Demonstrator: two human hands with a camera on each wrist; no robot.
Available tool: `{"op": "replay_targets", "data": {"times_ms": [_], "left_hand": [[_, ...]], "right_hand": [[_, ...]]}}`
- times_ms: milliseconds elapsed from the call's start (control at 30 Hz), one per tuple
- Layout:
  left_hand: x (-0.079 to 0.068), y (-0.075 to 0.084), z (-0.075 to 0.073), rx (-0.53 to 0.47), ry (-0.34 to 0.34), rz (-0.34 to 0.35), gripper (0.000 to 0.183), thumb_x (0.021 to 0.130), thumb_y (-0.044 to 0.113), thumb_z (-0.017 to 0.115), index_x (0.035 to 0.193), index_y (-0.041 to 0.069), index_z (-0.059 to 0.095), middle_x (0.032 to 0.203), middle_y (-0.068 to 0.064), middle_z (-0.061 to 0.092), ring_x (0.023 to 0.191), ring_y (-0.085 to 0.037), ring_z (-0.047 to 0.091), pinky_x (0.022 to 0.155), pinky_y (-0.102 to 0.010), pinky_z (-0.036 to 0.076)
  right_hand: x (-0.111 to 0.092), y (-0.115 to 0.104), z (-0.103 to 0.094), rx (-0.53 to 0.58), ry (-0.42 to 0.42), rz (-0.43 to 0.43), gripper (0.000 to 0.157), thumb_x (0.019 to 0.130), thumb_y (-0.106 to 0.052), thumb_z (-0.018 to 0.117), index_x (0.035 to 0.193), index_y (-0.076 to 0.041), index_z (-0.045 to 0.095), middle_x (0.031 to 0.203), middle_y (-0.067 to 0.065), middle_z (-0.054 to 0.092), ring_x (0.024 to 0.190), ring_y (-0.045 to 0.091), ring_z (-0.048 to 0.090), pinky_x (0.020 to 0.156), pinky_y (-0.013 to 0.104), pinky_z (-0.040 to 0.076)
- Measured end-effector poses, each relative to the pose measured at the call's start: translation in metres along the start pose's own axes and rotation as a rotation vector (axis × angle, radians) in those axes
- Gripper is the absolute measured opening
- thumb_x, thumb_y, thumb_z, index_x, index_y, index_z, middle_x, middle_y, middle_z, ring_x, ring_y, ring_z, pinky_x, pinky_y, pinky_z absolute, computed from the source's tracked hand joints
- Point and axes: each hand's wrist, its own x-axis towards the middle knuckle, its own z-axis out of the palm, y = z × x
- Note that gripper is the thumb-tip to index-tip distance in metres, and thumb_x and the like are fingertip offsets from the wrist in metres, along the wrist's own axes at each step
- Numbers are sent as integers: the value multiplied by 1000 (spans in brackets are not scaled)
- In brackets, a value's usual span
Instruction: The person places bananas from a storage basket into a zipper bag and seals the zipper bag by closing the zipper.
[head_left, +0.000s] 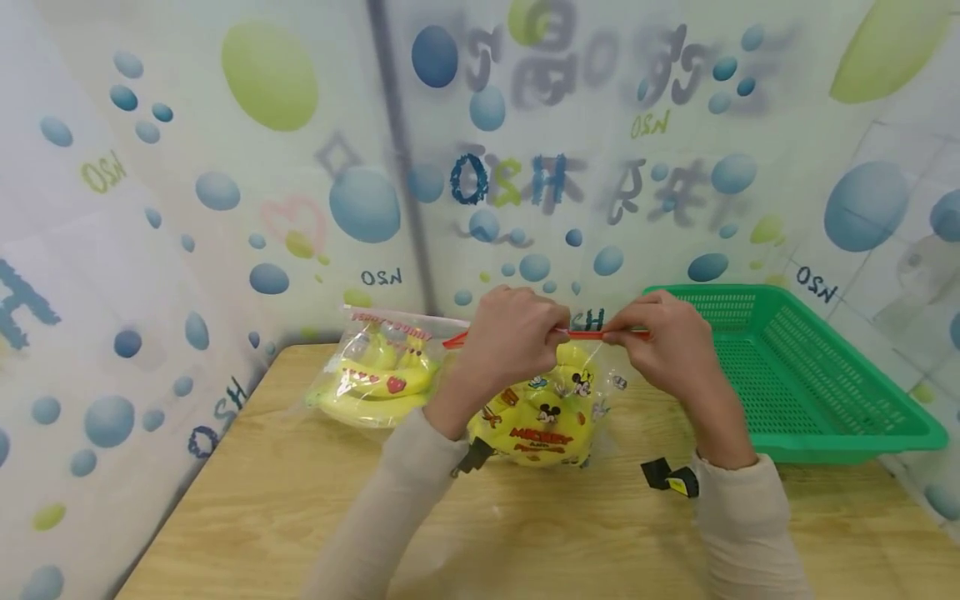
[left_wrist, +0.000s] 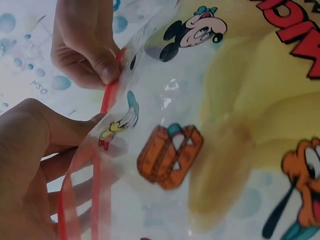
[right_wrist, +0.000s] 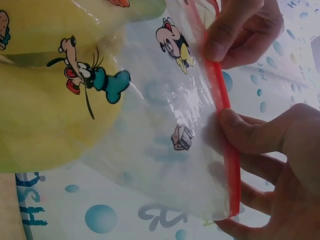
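Observation:
A clear zip bag (head_left: 551, 425) with a red seal strip and cartoon prints stands upright on the table, with yellow fruit, which looks like bananas (left_wrist: 240, 100), inside. My left hand (head_left: 517, 333) pinches the bag's red top edge near its middle. Just to the right, my right hand (head_left: 663, 342) pinches the same strip (right_wrist: 233, 175) between thumb and fingers, close to the bag's right corner. In the left wrist view the strip's two sides are apart at the left end. Left of it lies a second zip bag (head_left: 352, 333) holding bananas (head_left: 367, 408).
A green plastic basket (head_left: 832, 446) stands on the right of the wooden table (head_left: 300, 508). Black straps (head_left: 667, 477) hang by the wrists. A wall covering (head_left: 300, 167) with blue and green dots rises behind the table.

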Motion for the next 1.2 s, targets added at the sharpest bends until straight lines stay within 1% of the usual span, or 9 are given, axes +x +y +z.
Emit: {"op": "replay_targets", "data": {"times_ms": [133, 333, 467, 567, 700, 800, 867, 1033, 1200], "left_hand": [[-5, -7, -3, -51, -6, -1, 12, 96, 25, 70, 88, 23, 78, 75, 11, 72, 55, -8, 51, 51, -22, 37], [-13, -13, -5, -100, 11, -45, 9, 96, 24, 72, 93, 22, 80, 82, 9, 77, 53, -8, 51, 46, -21, 34], [-16, -13, -3, -161, 17, -67, 10, 96, 23, 71, 96, 21, 80, 84, 8, 76, 61, -8, 55, 52, -21, 39], [-17, -12, 1, -192, 26, -59, 11, 98, 23, 70, 98, 19, 81, 85, 7, 74, 69, -9, 60, 60, -21, 46], [-19, -10, 7, -184, 78, -16, 13, 100, 22, 69, 100, 17, 81, 89, 5, 75, 76, -11, 65, 66, -23, 52], [-21, -10, 10, -164, 127, 12, 13, 100, 19, 67, 101, 16, 81, 89, 4, 74, 76, -11, 65, 66, -22, 52], [-23, -10, 13, -160, 153, 18, 13, 101, 18, 67, 101, 16, 80, 88, 4, 73, 74, -11, 64, 65, -22, 52], [-28, -13, 16, -161, 190, 23, 12, 101, 20, 68, 100, 15, 79, 89, 2, 72, 78, -13, 65, 68, -24, 54], [-31, -16, 15, -119, 221, 12, 11, 99, 21, 69, 98, 16, 79, 90, 2, 72, 78, -16, 66, 65, -27, 55]], "right_hand": [[-1, -1, -2, -4, -17, 14, 4, 84, -12, 85, 88, -13, 83, 89, 7, 74, 87, 28, 62, 64, 45, 48], [-1, -2, -3, -3, -49, 36, 5, 86, -13, 83, 90, -12, 83, 87, 7, 74, 86, 28, 63, 67, 46, 48], [0, -3, -4, -34, -62, 28, 4, 87, -11, 82, 91, -12, 83, 86, 7, 76, 84, 28, 64, 67, 46, 50], [1, -7, -3, -60, -53, -4, 5, 88, -10, 81, 92, -12, 83, 87, 7, 79, 82, 27, 68, 67, 46, 52], [2, -16, 8, -12, -15, -65, 5, 89, -10, 80, 94, -11, 83, 90, 8, 79, 80, 26, 72, 67, 45, 57], [3, -23, 20, 60, 26, -100, 5, 90, -8, 79, 94, -8, 81, 90, 8, 78, 78, 25, 74, 68, 44, 59], [3, -27, 27, 75, 61, -109, 5, 90, -7, 79, 94, -7, 81, 89, 8, 78, 77, 24, 74, 66, 42, 58], [3, -34, 39, 37, 137, -106, 5, 89, -13, 81, 92, -10, 81, 87, 6, 78, 74, 23, 73, 58, 39, 54], [5, -36, 41, 10, 163, -102, 3, 91, -13, 79, 89, -12, 80, 84, 5, 78, 70, 22, 71, 53, 36, 50]]}}
